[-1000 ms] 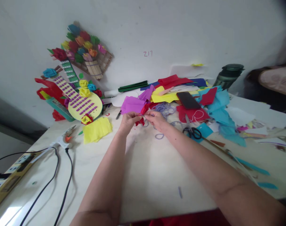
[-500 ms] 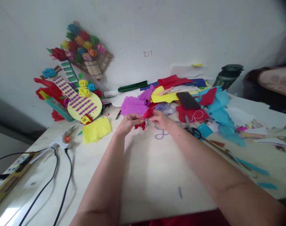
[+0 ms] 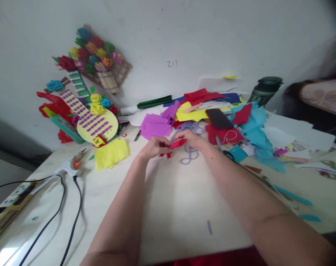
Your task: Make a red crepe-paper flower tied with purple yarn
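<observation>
Over the middle of the table, my left hand [image 3: 156,147] and my right hand [image 3: 190,139] are close together, both closed on a bunched piece of red crepe paper [image 3: 179,143]. Part of the red paper hangs below my left fingers. Purple yarn [image 3: 188,157] runs near the fingers and lies looped on the table beneath my right hand; more of it is heaped just behind. Whether the yarn is wound round the paper I cannot tell. Purple paper sheets [image 3: 156,125] lie beyond my left hand.
Scissors [image 3: 227,154], a phone [image 3: 218,118] and turquoise paper [image 3: 253,122] lie to the right, with a dark bottle [image 3: 265,90] behind. At left are yellow paper [image 3: 111,154], a glue gun [image 3: 69,168] with its cord, a power strip [image 3: 15,201] and a flower-decorated paper guitar [image 3: 98,123].
The red paper has tilted from nearly upright to flatter, pointing right. My left hand has turned over it, and my right hand has shifted slightly. The view has moved a little.
</observation>
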### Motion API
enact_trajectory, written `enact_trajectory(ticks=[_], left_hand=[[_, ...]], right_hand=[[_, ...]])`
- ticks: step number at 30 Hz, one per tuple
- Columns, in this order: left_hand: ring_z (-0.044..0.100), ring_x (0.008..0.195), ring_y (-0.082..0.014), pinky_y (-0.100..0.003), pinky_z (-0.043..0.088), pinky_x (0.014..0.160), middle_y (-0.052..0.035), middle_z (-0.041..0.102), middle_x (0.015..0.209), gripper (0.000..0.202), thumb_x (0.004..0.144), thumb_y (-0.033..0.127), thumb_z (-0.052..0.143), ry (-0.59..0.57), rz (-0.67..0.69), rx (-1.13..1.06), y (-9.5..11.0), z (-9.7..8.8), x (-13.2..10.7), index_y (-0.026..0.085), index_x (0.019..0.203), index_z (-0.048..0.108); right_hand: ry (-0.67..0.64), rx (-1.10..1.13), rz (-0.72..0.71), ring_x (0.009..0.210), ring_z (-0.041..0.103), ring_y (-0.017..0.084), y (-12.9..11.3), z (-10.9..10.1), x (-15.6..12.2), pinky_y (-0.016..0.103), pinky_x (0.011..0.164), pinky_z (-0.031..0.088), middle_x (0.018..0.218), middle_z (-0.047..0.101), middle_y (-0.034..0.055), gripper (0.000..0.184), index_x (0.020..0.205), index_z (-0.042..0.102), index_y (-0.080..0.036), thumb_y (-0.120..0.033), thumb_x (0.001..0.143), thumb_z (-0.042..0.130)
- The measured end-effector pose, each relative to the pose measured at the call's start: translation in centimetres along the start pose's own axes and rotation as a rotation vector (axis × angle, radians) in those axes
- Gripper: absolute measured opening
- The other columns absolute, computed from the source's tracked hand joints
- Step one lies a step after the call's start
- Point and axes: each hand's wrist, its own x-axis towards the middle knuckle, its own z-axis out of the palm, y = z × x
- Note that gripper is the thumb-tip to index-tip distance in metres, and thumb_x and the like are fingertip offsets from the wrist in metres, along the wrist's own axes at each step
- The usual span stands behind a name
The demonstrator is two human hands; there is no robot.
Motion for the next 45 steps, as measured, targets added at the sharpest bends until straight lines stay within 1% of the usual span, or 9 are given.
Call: enact_trajectory(ticks=[5, 11, 19, 23, 26, 28, 32, 38, 45], left_hand=[[0.051, 0.054, -0.0098, -0.022, 0.039, 0.052, -0.0023, 0.062, 0.063, 0.009, 0.061, 0.015, 0.064, 0.089, 0.202, 0.367, 0.2, 1.1, 0.7, 0.016, 0.069, 0.067], [0.054, 0.074, -0.0177, -0.028, 0.041, 0.066, -0.0081, 0.062, 0.075, 0.017, 0.074, 0.01, 0.056, 0.087, 0.364, 0.85, 0.8, 1.6, 1.0, 0.017, 0.076, 0.071], [0.046, 0.08, -0.0191, -0.031, 0.039, 0.069, -0.01, 0.055, 0.08, 0.026, 0.086, 0.024, 0.047, 0.226, 0.479, 1.061, -1.4, 1.4, 1.6, 0.017, 0.079, 0.071], [0.048, 0.08, -0.0193, -0.031, 0.04, 0.07, -0.0099, 0.056, 0.08, 0.02, 0.081, 0.021, 0.051, 0.185, 0.424, 1.025, -2.1, 1.0, 1.3, 0.017, 0.079, 0.071], [0.051, 0.08, -0.02, -0.032, 0.042, 0.073, -0.0092, 0.06, 0.079, 0.02, 0.073, 0.013, 0.053, 0.074, 0.354, 0.95, -1.6, 0.5, 0.8, 0.017, 0.082, 0.071], [0.053, 0.08, -0.0217, -0.032, 0.043, 0.072, -0.0094, 0.062, 0.077, 0.022, 0.068, 0.014, 0.056, 0.057, 0.318, 0.919, -1.0, 0.2, 0.4, 0.017, 0.084, 0.071], [0.056, 0.071, -0.0188, -0.028, 0.043, 0.067, -0.0061, 0.067, 0.075, 0.029, 0.062, 0.011, 0.054, 0.119, 0.217, 0.777, 0.2, -0.7, 0.0, 0.021, 0.083, 0.072], [0.054, 0.053, -0.0122, -0.021, 0.04, 0.053, -0.001, 0.065, 0.058, 0.019, 0.058, 0.01, 0.057, 0.203, 0.077, 0.449, 0.3, -1.4, -0.1, 0.021, 0.065, 0.071], [0.059, 0.054, -0.0132, -0.023, 0.045, 0.055, -0.0022, 0.065, 0.058, 0.018, 0.062, 0.021, 0.063, 0.422, -0.06, 0.066, -1.3, 0.2, 1.1, 0.016, 0.079, 0.07]], right_hand=[[0.032, -0.183, -0.033, 0.061, 0.053, 0.011, -0.7, -0.9, -0.1, 0.024, 0.062, 0.041, 0.066, 0.065, 0.0011, 0.016, 0.066, 0.07, -0.015, -0.029, 0.059, 0.069], [0.079, -0.344, -0.112, 0.061, 0.053, 0.01, -1.4, -1.1, 0.0, 0.022, 0.059, 0.04, 0.063, 0.064, -0.001, 0.009, 0.062, 0.069, -0.016, -0.024, 0.063, 0.066], [0.143, -0.242, -0.01, 0.046, 0.05, 0.008, -1.3, 0.4, 0.5, 0.021, 0.05, 0.039, 0.047, 0.056, -0.003, 0.011, 0.055, 0.059, -0.015, -0.011, 0.064, 0.059], [0.121, -0.11, 0.04, 0.045, 0.053, 0.008, -1.0, 1.2, 0.5, 0.019, 0.047, 0.041, 0.044, 0.056, -0.0031, 0.014, 0.053, 0.057, -0.015, -0.005, 0.063, 0.058], [0.111, -0.067, 0.106, 0.044, 0.053, 0.008, -1.2, 1.8, 0.2, 0.018, 0.042, 0.037, 0.046, 0.059, -0.0013, 0.015, 0.051, 0.057, -0.015, -0.005, 0.062, 0.06], [0.098, -0.049, 0.151, 0.044, 0.053, 0.009, -1.4, 2.1, 0.1, 0.018, 0.041, 0.036, 0.049, 0.062, 0.0009, 0.015, 0.051, 0.057, -0.014, -0.005, 0.062, 0.061], [0.073, -0.033, 0.167, 0.04, 0.049, 0.008, -1.5, 2.4, 0.0, 0.019, 0.039, 0.034, 0.047, 0.062, 0.0013, 0.014, 0.051, 0.057, -0.014, -0.008, 0.062, 0.064], [0.051, -0.084, 0.156, 0.038, 0.051, 0.008, -1.3, 2.3, 0.0, 0.017, 0.032, 0.025, 0.048, 0.063, 0.0008, 0.012, 0.055, 0.059, -0.014, -0.009, 0.064, 0.064], [0.024, -0.042, 0.157, 0.048, 0.063, 0.014, -1.0, 2.5, 0.0, 0.016, 0.031, 0.031, 0.056, 0.066, 0.0008, 0.015, 0.058, 0.054, -0.016, -0.011, 0.069, 0.064]])
